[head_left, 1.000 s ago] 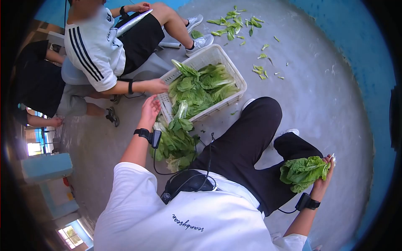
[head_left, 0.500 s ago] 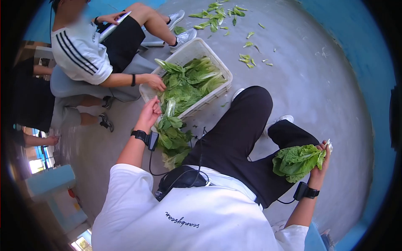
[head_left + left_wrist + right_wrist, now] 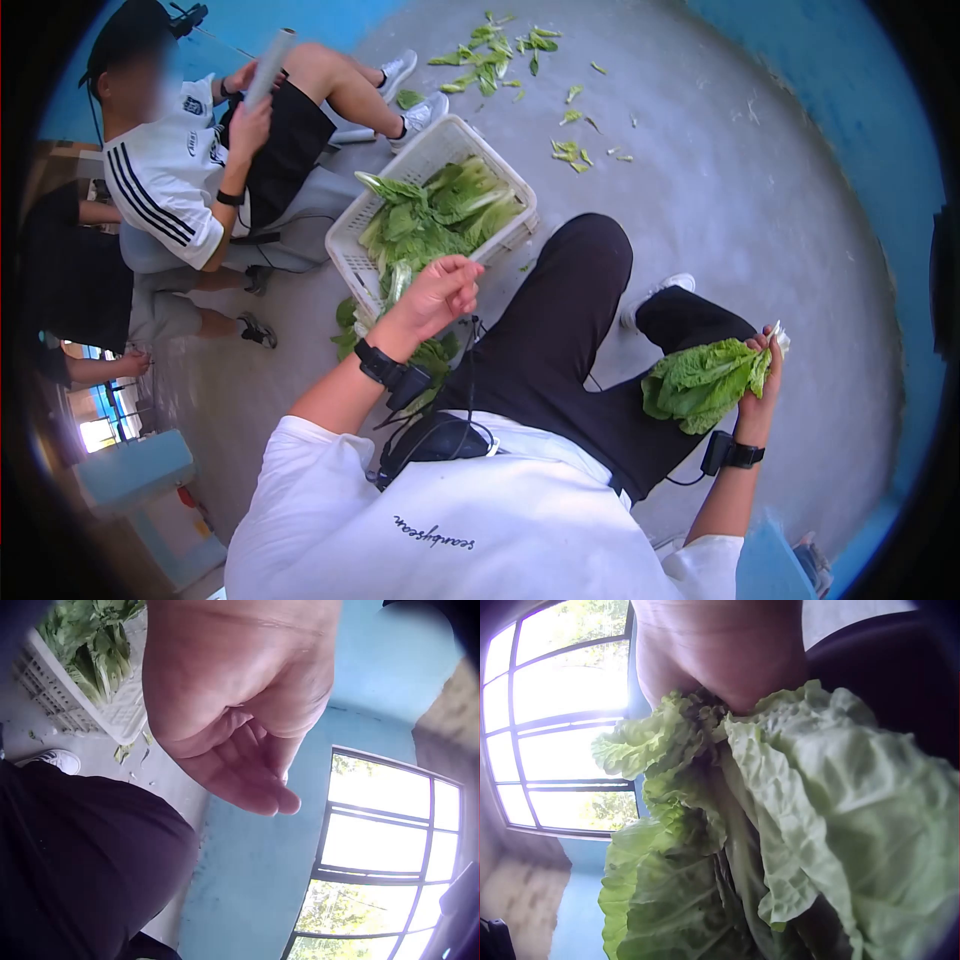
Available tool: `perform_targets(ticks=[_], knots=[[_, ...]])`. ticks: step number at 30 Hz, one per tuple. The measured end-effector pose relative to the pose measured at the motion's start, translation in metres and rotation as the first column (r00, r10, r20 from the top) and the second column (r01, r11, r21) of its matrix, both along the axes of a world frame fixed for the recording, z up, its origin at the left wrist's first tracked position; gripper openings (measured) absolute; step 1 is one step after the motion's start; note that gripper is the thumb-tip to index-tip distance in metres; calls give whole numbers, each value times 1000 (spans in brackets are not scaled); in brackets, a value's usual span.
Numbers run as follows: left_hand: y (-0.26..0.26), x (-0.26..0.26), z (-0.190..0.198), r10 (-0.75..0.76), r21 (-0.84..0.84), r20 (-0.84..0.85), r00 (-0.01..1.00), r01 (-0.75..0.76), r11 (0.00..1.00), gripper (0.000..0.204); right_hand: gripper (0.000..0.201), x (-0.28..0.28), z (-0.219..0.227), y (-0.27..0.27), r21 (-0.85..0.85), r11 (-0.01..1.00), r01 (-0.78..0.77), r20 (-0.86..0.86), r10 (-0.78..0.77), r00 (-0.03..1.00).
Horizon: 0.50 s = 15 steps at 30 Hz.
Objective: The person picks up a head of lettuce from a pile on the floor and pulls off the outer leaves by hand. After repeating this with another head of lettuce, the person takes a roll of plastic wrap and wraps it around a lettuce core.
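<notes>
My right hand (image 3: 762, 388) grips a head of leafy cabbage (image 3: 700, 385) by its pale stem end, over my right thigh. In the right wrist view its broad crinkled leaves (image 3: 870, 802) spread below the palm, and my fingers are hidden behind them. My left hand (image 3: 440, 295) hangs in front of the near side of a white plastic crate (image 3: 345, 245), its fingers loosely curled around nothing. The left wrist view shows the same bare palm. More cabbage heads (image 3: 420, 225) fill the crate. Others (image 3: 347, 325) lie on the floor beside it, partly hidden by my left forearm.
Loose trimmed leaves (image 3: 485, 60) are scattered over the grey floor beyond the crate. At the left a seated person (image 3: 165, 185) holds a pale roll (image 3: 268, 70), and another person in black (image 3: 75, 270) is behind. A blue wall (image 3: 850, 130) curves along the right.
My left hand has moved right, away from the crate's left corner. The other person's hand has left the crate and now holds the roll upright. My right hand keeps its cabbage.
</notes>
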State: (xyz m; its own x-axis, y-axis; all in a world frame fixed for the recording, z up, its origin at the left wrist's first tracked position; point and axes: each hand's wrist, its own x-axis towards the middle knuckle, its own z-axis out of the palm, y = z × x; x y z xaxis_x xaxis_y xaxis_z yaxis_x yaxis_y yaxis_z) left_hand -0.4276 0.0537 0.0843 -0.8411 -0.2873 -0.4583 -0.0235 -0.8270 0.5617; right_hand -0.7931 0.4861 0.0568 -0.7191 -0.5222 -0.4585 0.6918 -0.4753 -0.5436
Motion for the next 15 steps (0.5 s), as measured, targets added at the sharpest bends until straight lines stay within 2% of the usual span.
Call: perform_targets(ticks=[1,2,5,6,9,10,11,13,14,15], knots=[[-3,-2,1,-36,-7,-84,996,36,999,18,24,-1,-2,1,15,1000,3,-5,-3,1000],[-4,-3,4,-29,-60,-23,999,28,998,13,24,-2,-2,3,27,1000,0,-9,1,1000],[-11,-5,8,129,-120,76,989,-119,986,12,25,1,-6,3,28,1000,11,-28,-11,1000],[-20,-2,9,144,-108,38,989,-140,984,11,25,3,-3,2,27,1000,13,-39,-12,999],[-24,5,15,361,-142,148,921,-341,929,21,24,4,5,-2,32,999,6,-42,-5,999],[-31,14,4,309,-91,107,945,-300,950,37,24,3,4,-2,20,1000,-3,-36,4,999],[-29,23,-8,351,-47,86,932,-348,936,40,24,3,4,-1,11,1000,-12,-30,12,999],[-19,24,-5,433,47,50,900,-436,899,45,24,4,7,-4,17,1000,-5,-40,6,999],[-19,24,-7,542,19,94,835,-545,838,55,24,6,8,-5,21,1000,-1,-45,2,999],[-21,24,-13,613,0,108,783,-616,787,56,24,7,10,-6,24,1000,-1,-41,2,999]])
